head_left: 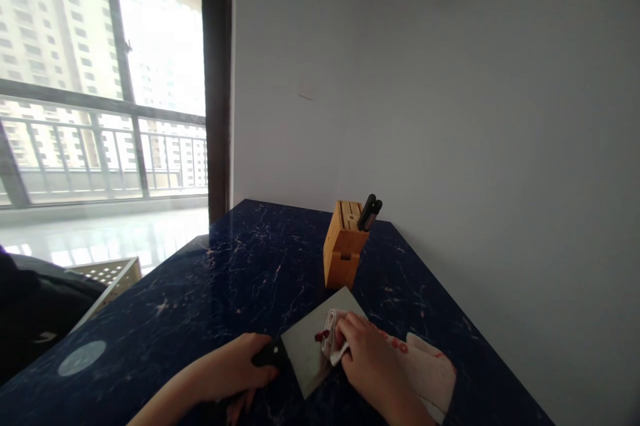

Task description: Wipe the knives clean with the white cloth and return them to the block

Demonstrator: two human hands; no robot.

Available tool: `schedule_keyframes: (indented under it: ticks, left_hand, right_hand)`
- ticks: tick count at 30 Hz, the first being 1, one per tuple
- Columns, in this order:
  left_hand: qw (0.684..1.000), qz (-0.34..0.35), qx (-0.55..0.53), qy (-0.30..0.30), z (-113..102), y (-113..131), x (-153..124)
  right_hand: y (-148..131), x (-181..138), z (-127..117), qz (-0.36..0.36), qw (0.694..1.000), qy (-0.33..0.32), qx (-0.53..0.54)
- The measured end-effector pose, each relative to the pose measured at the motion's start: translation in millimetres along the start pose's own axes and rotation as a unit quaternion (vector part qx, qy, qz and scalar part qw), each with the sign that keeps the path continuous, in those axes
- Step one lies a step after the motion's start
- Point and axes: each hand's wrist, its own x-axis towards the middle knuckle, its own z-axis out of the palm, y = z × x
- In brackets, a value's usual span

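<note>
Veined navy worktop point(250, 273) below, window point(165, 59) upper left; lower centre, left hand point(243, 361) grips a cleaver point(304, 343), right hand point(367, 353) a towel point(430, 373).

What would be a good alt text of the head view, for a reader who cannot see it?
A left hand grips a broad-bladed cleaver while the right hand holds a pale, red-patterned cloth against its flat side. Behind, on a dark blue marbled table, stands a wooden knife block with black handles sticking out; windows are at the left.

Dark blue tabletop point(265, 266) with pale marbled veins, wooden knife block point(341, 249) standing on it, pale round patch point(82, 358) at left
</note>
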Motion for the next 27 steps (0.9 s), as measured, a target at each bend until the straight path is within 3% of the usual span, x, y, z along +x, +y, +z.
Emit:
schedule_keyframes:
  ticks: [4,11,21,27]
  left_hand:
    - [0.999,0.030,0.031,0.029,-2.3,8.2,-5.2]
    - [0.999,0.013,0.036,0.033,-1.2,14.2,-8.3]
    - [1.000,-0.012,-0.007,0.002,0.0,4.1,-2.5]
    - [1.000,0.015,0.006,0.019,-1.2,1.6,-1.8]
  right_hand:
    - [-3.9,-1.6,9.2,-0.032,0.998,0.043,0.026]
    - [-14.6,-2.8,16.3,-0.086,0.993,0.065,0.053]
    - [-18.9,-4.8,12.3,-0.081,0.994,0.035,0.063]
    - [-26.2,-7.3,13.0,-0.106,0.992,0.002,0.068]
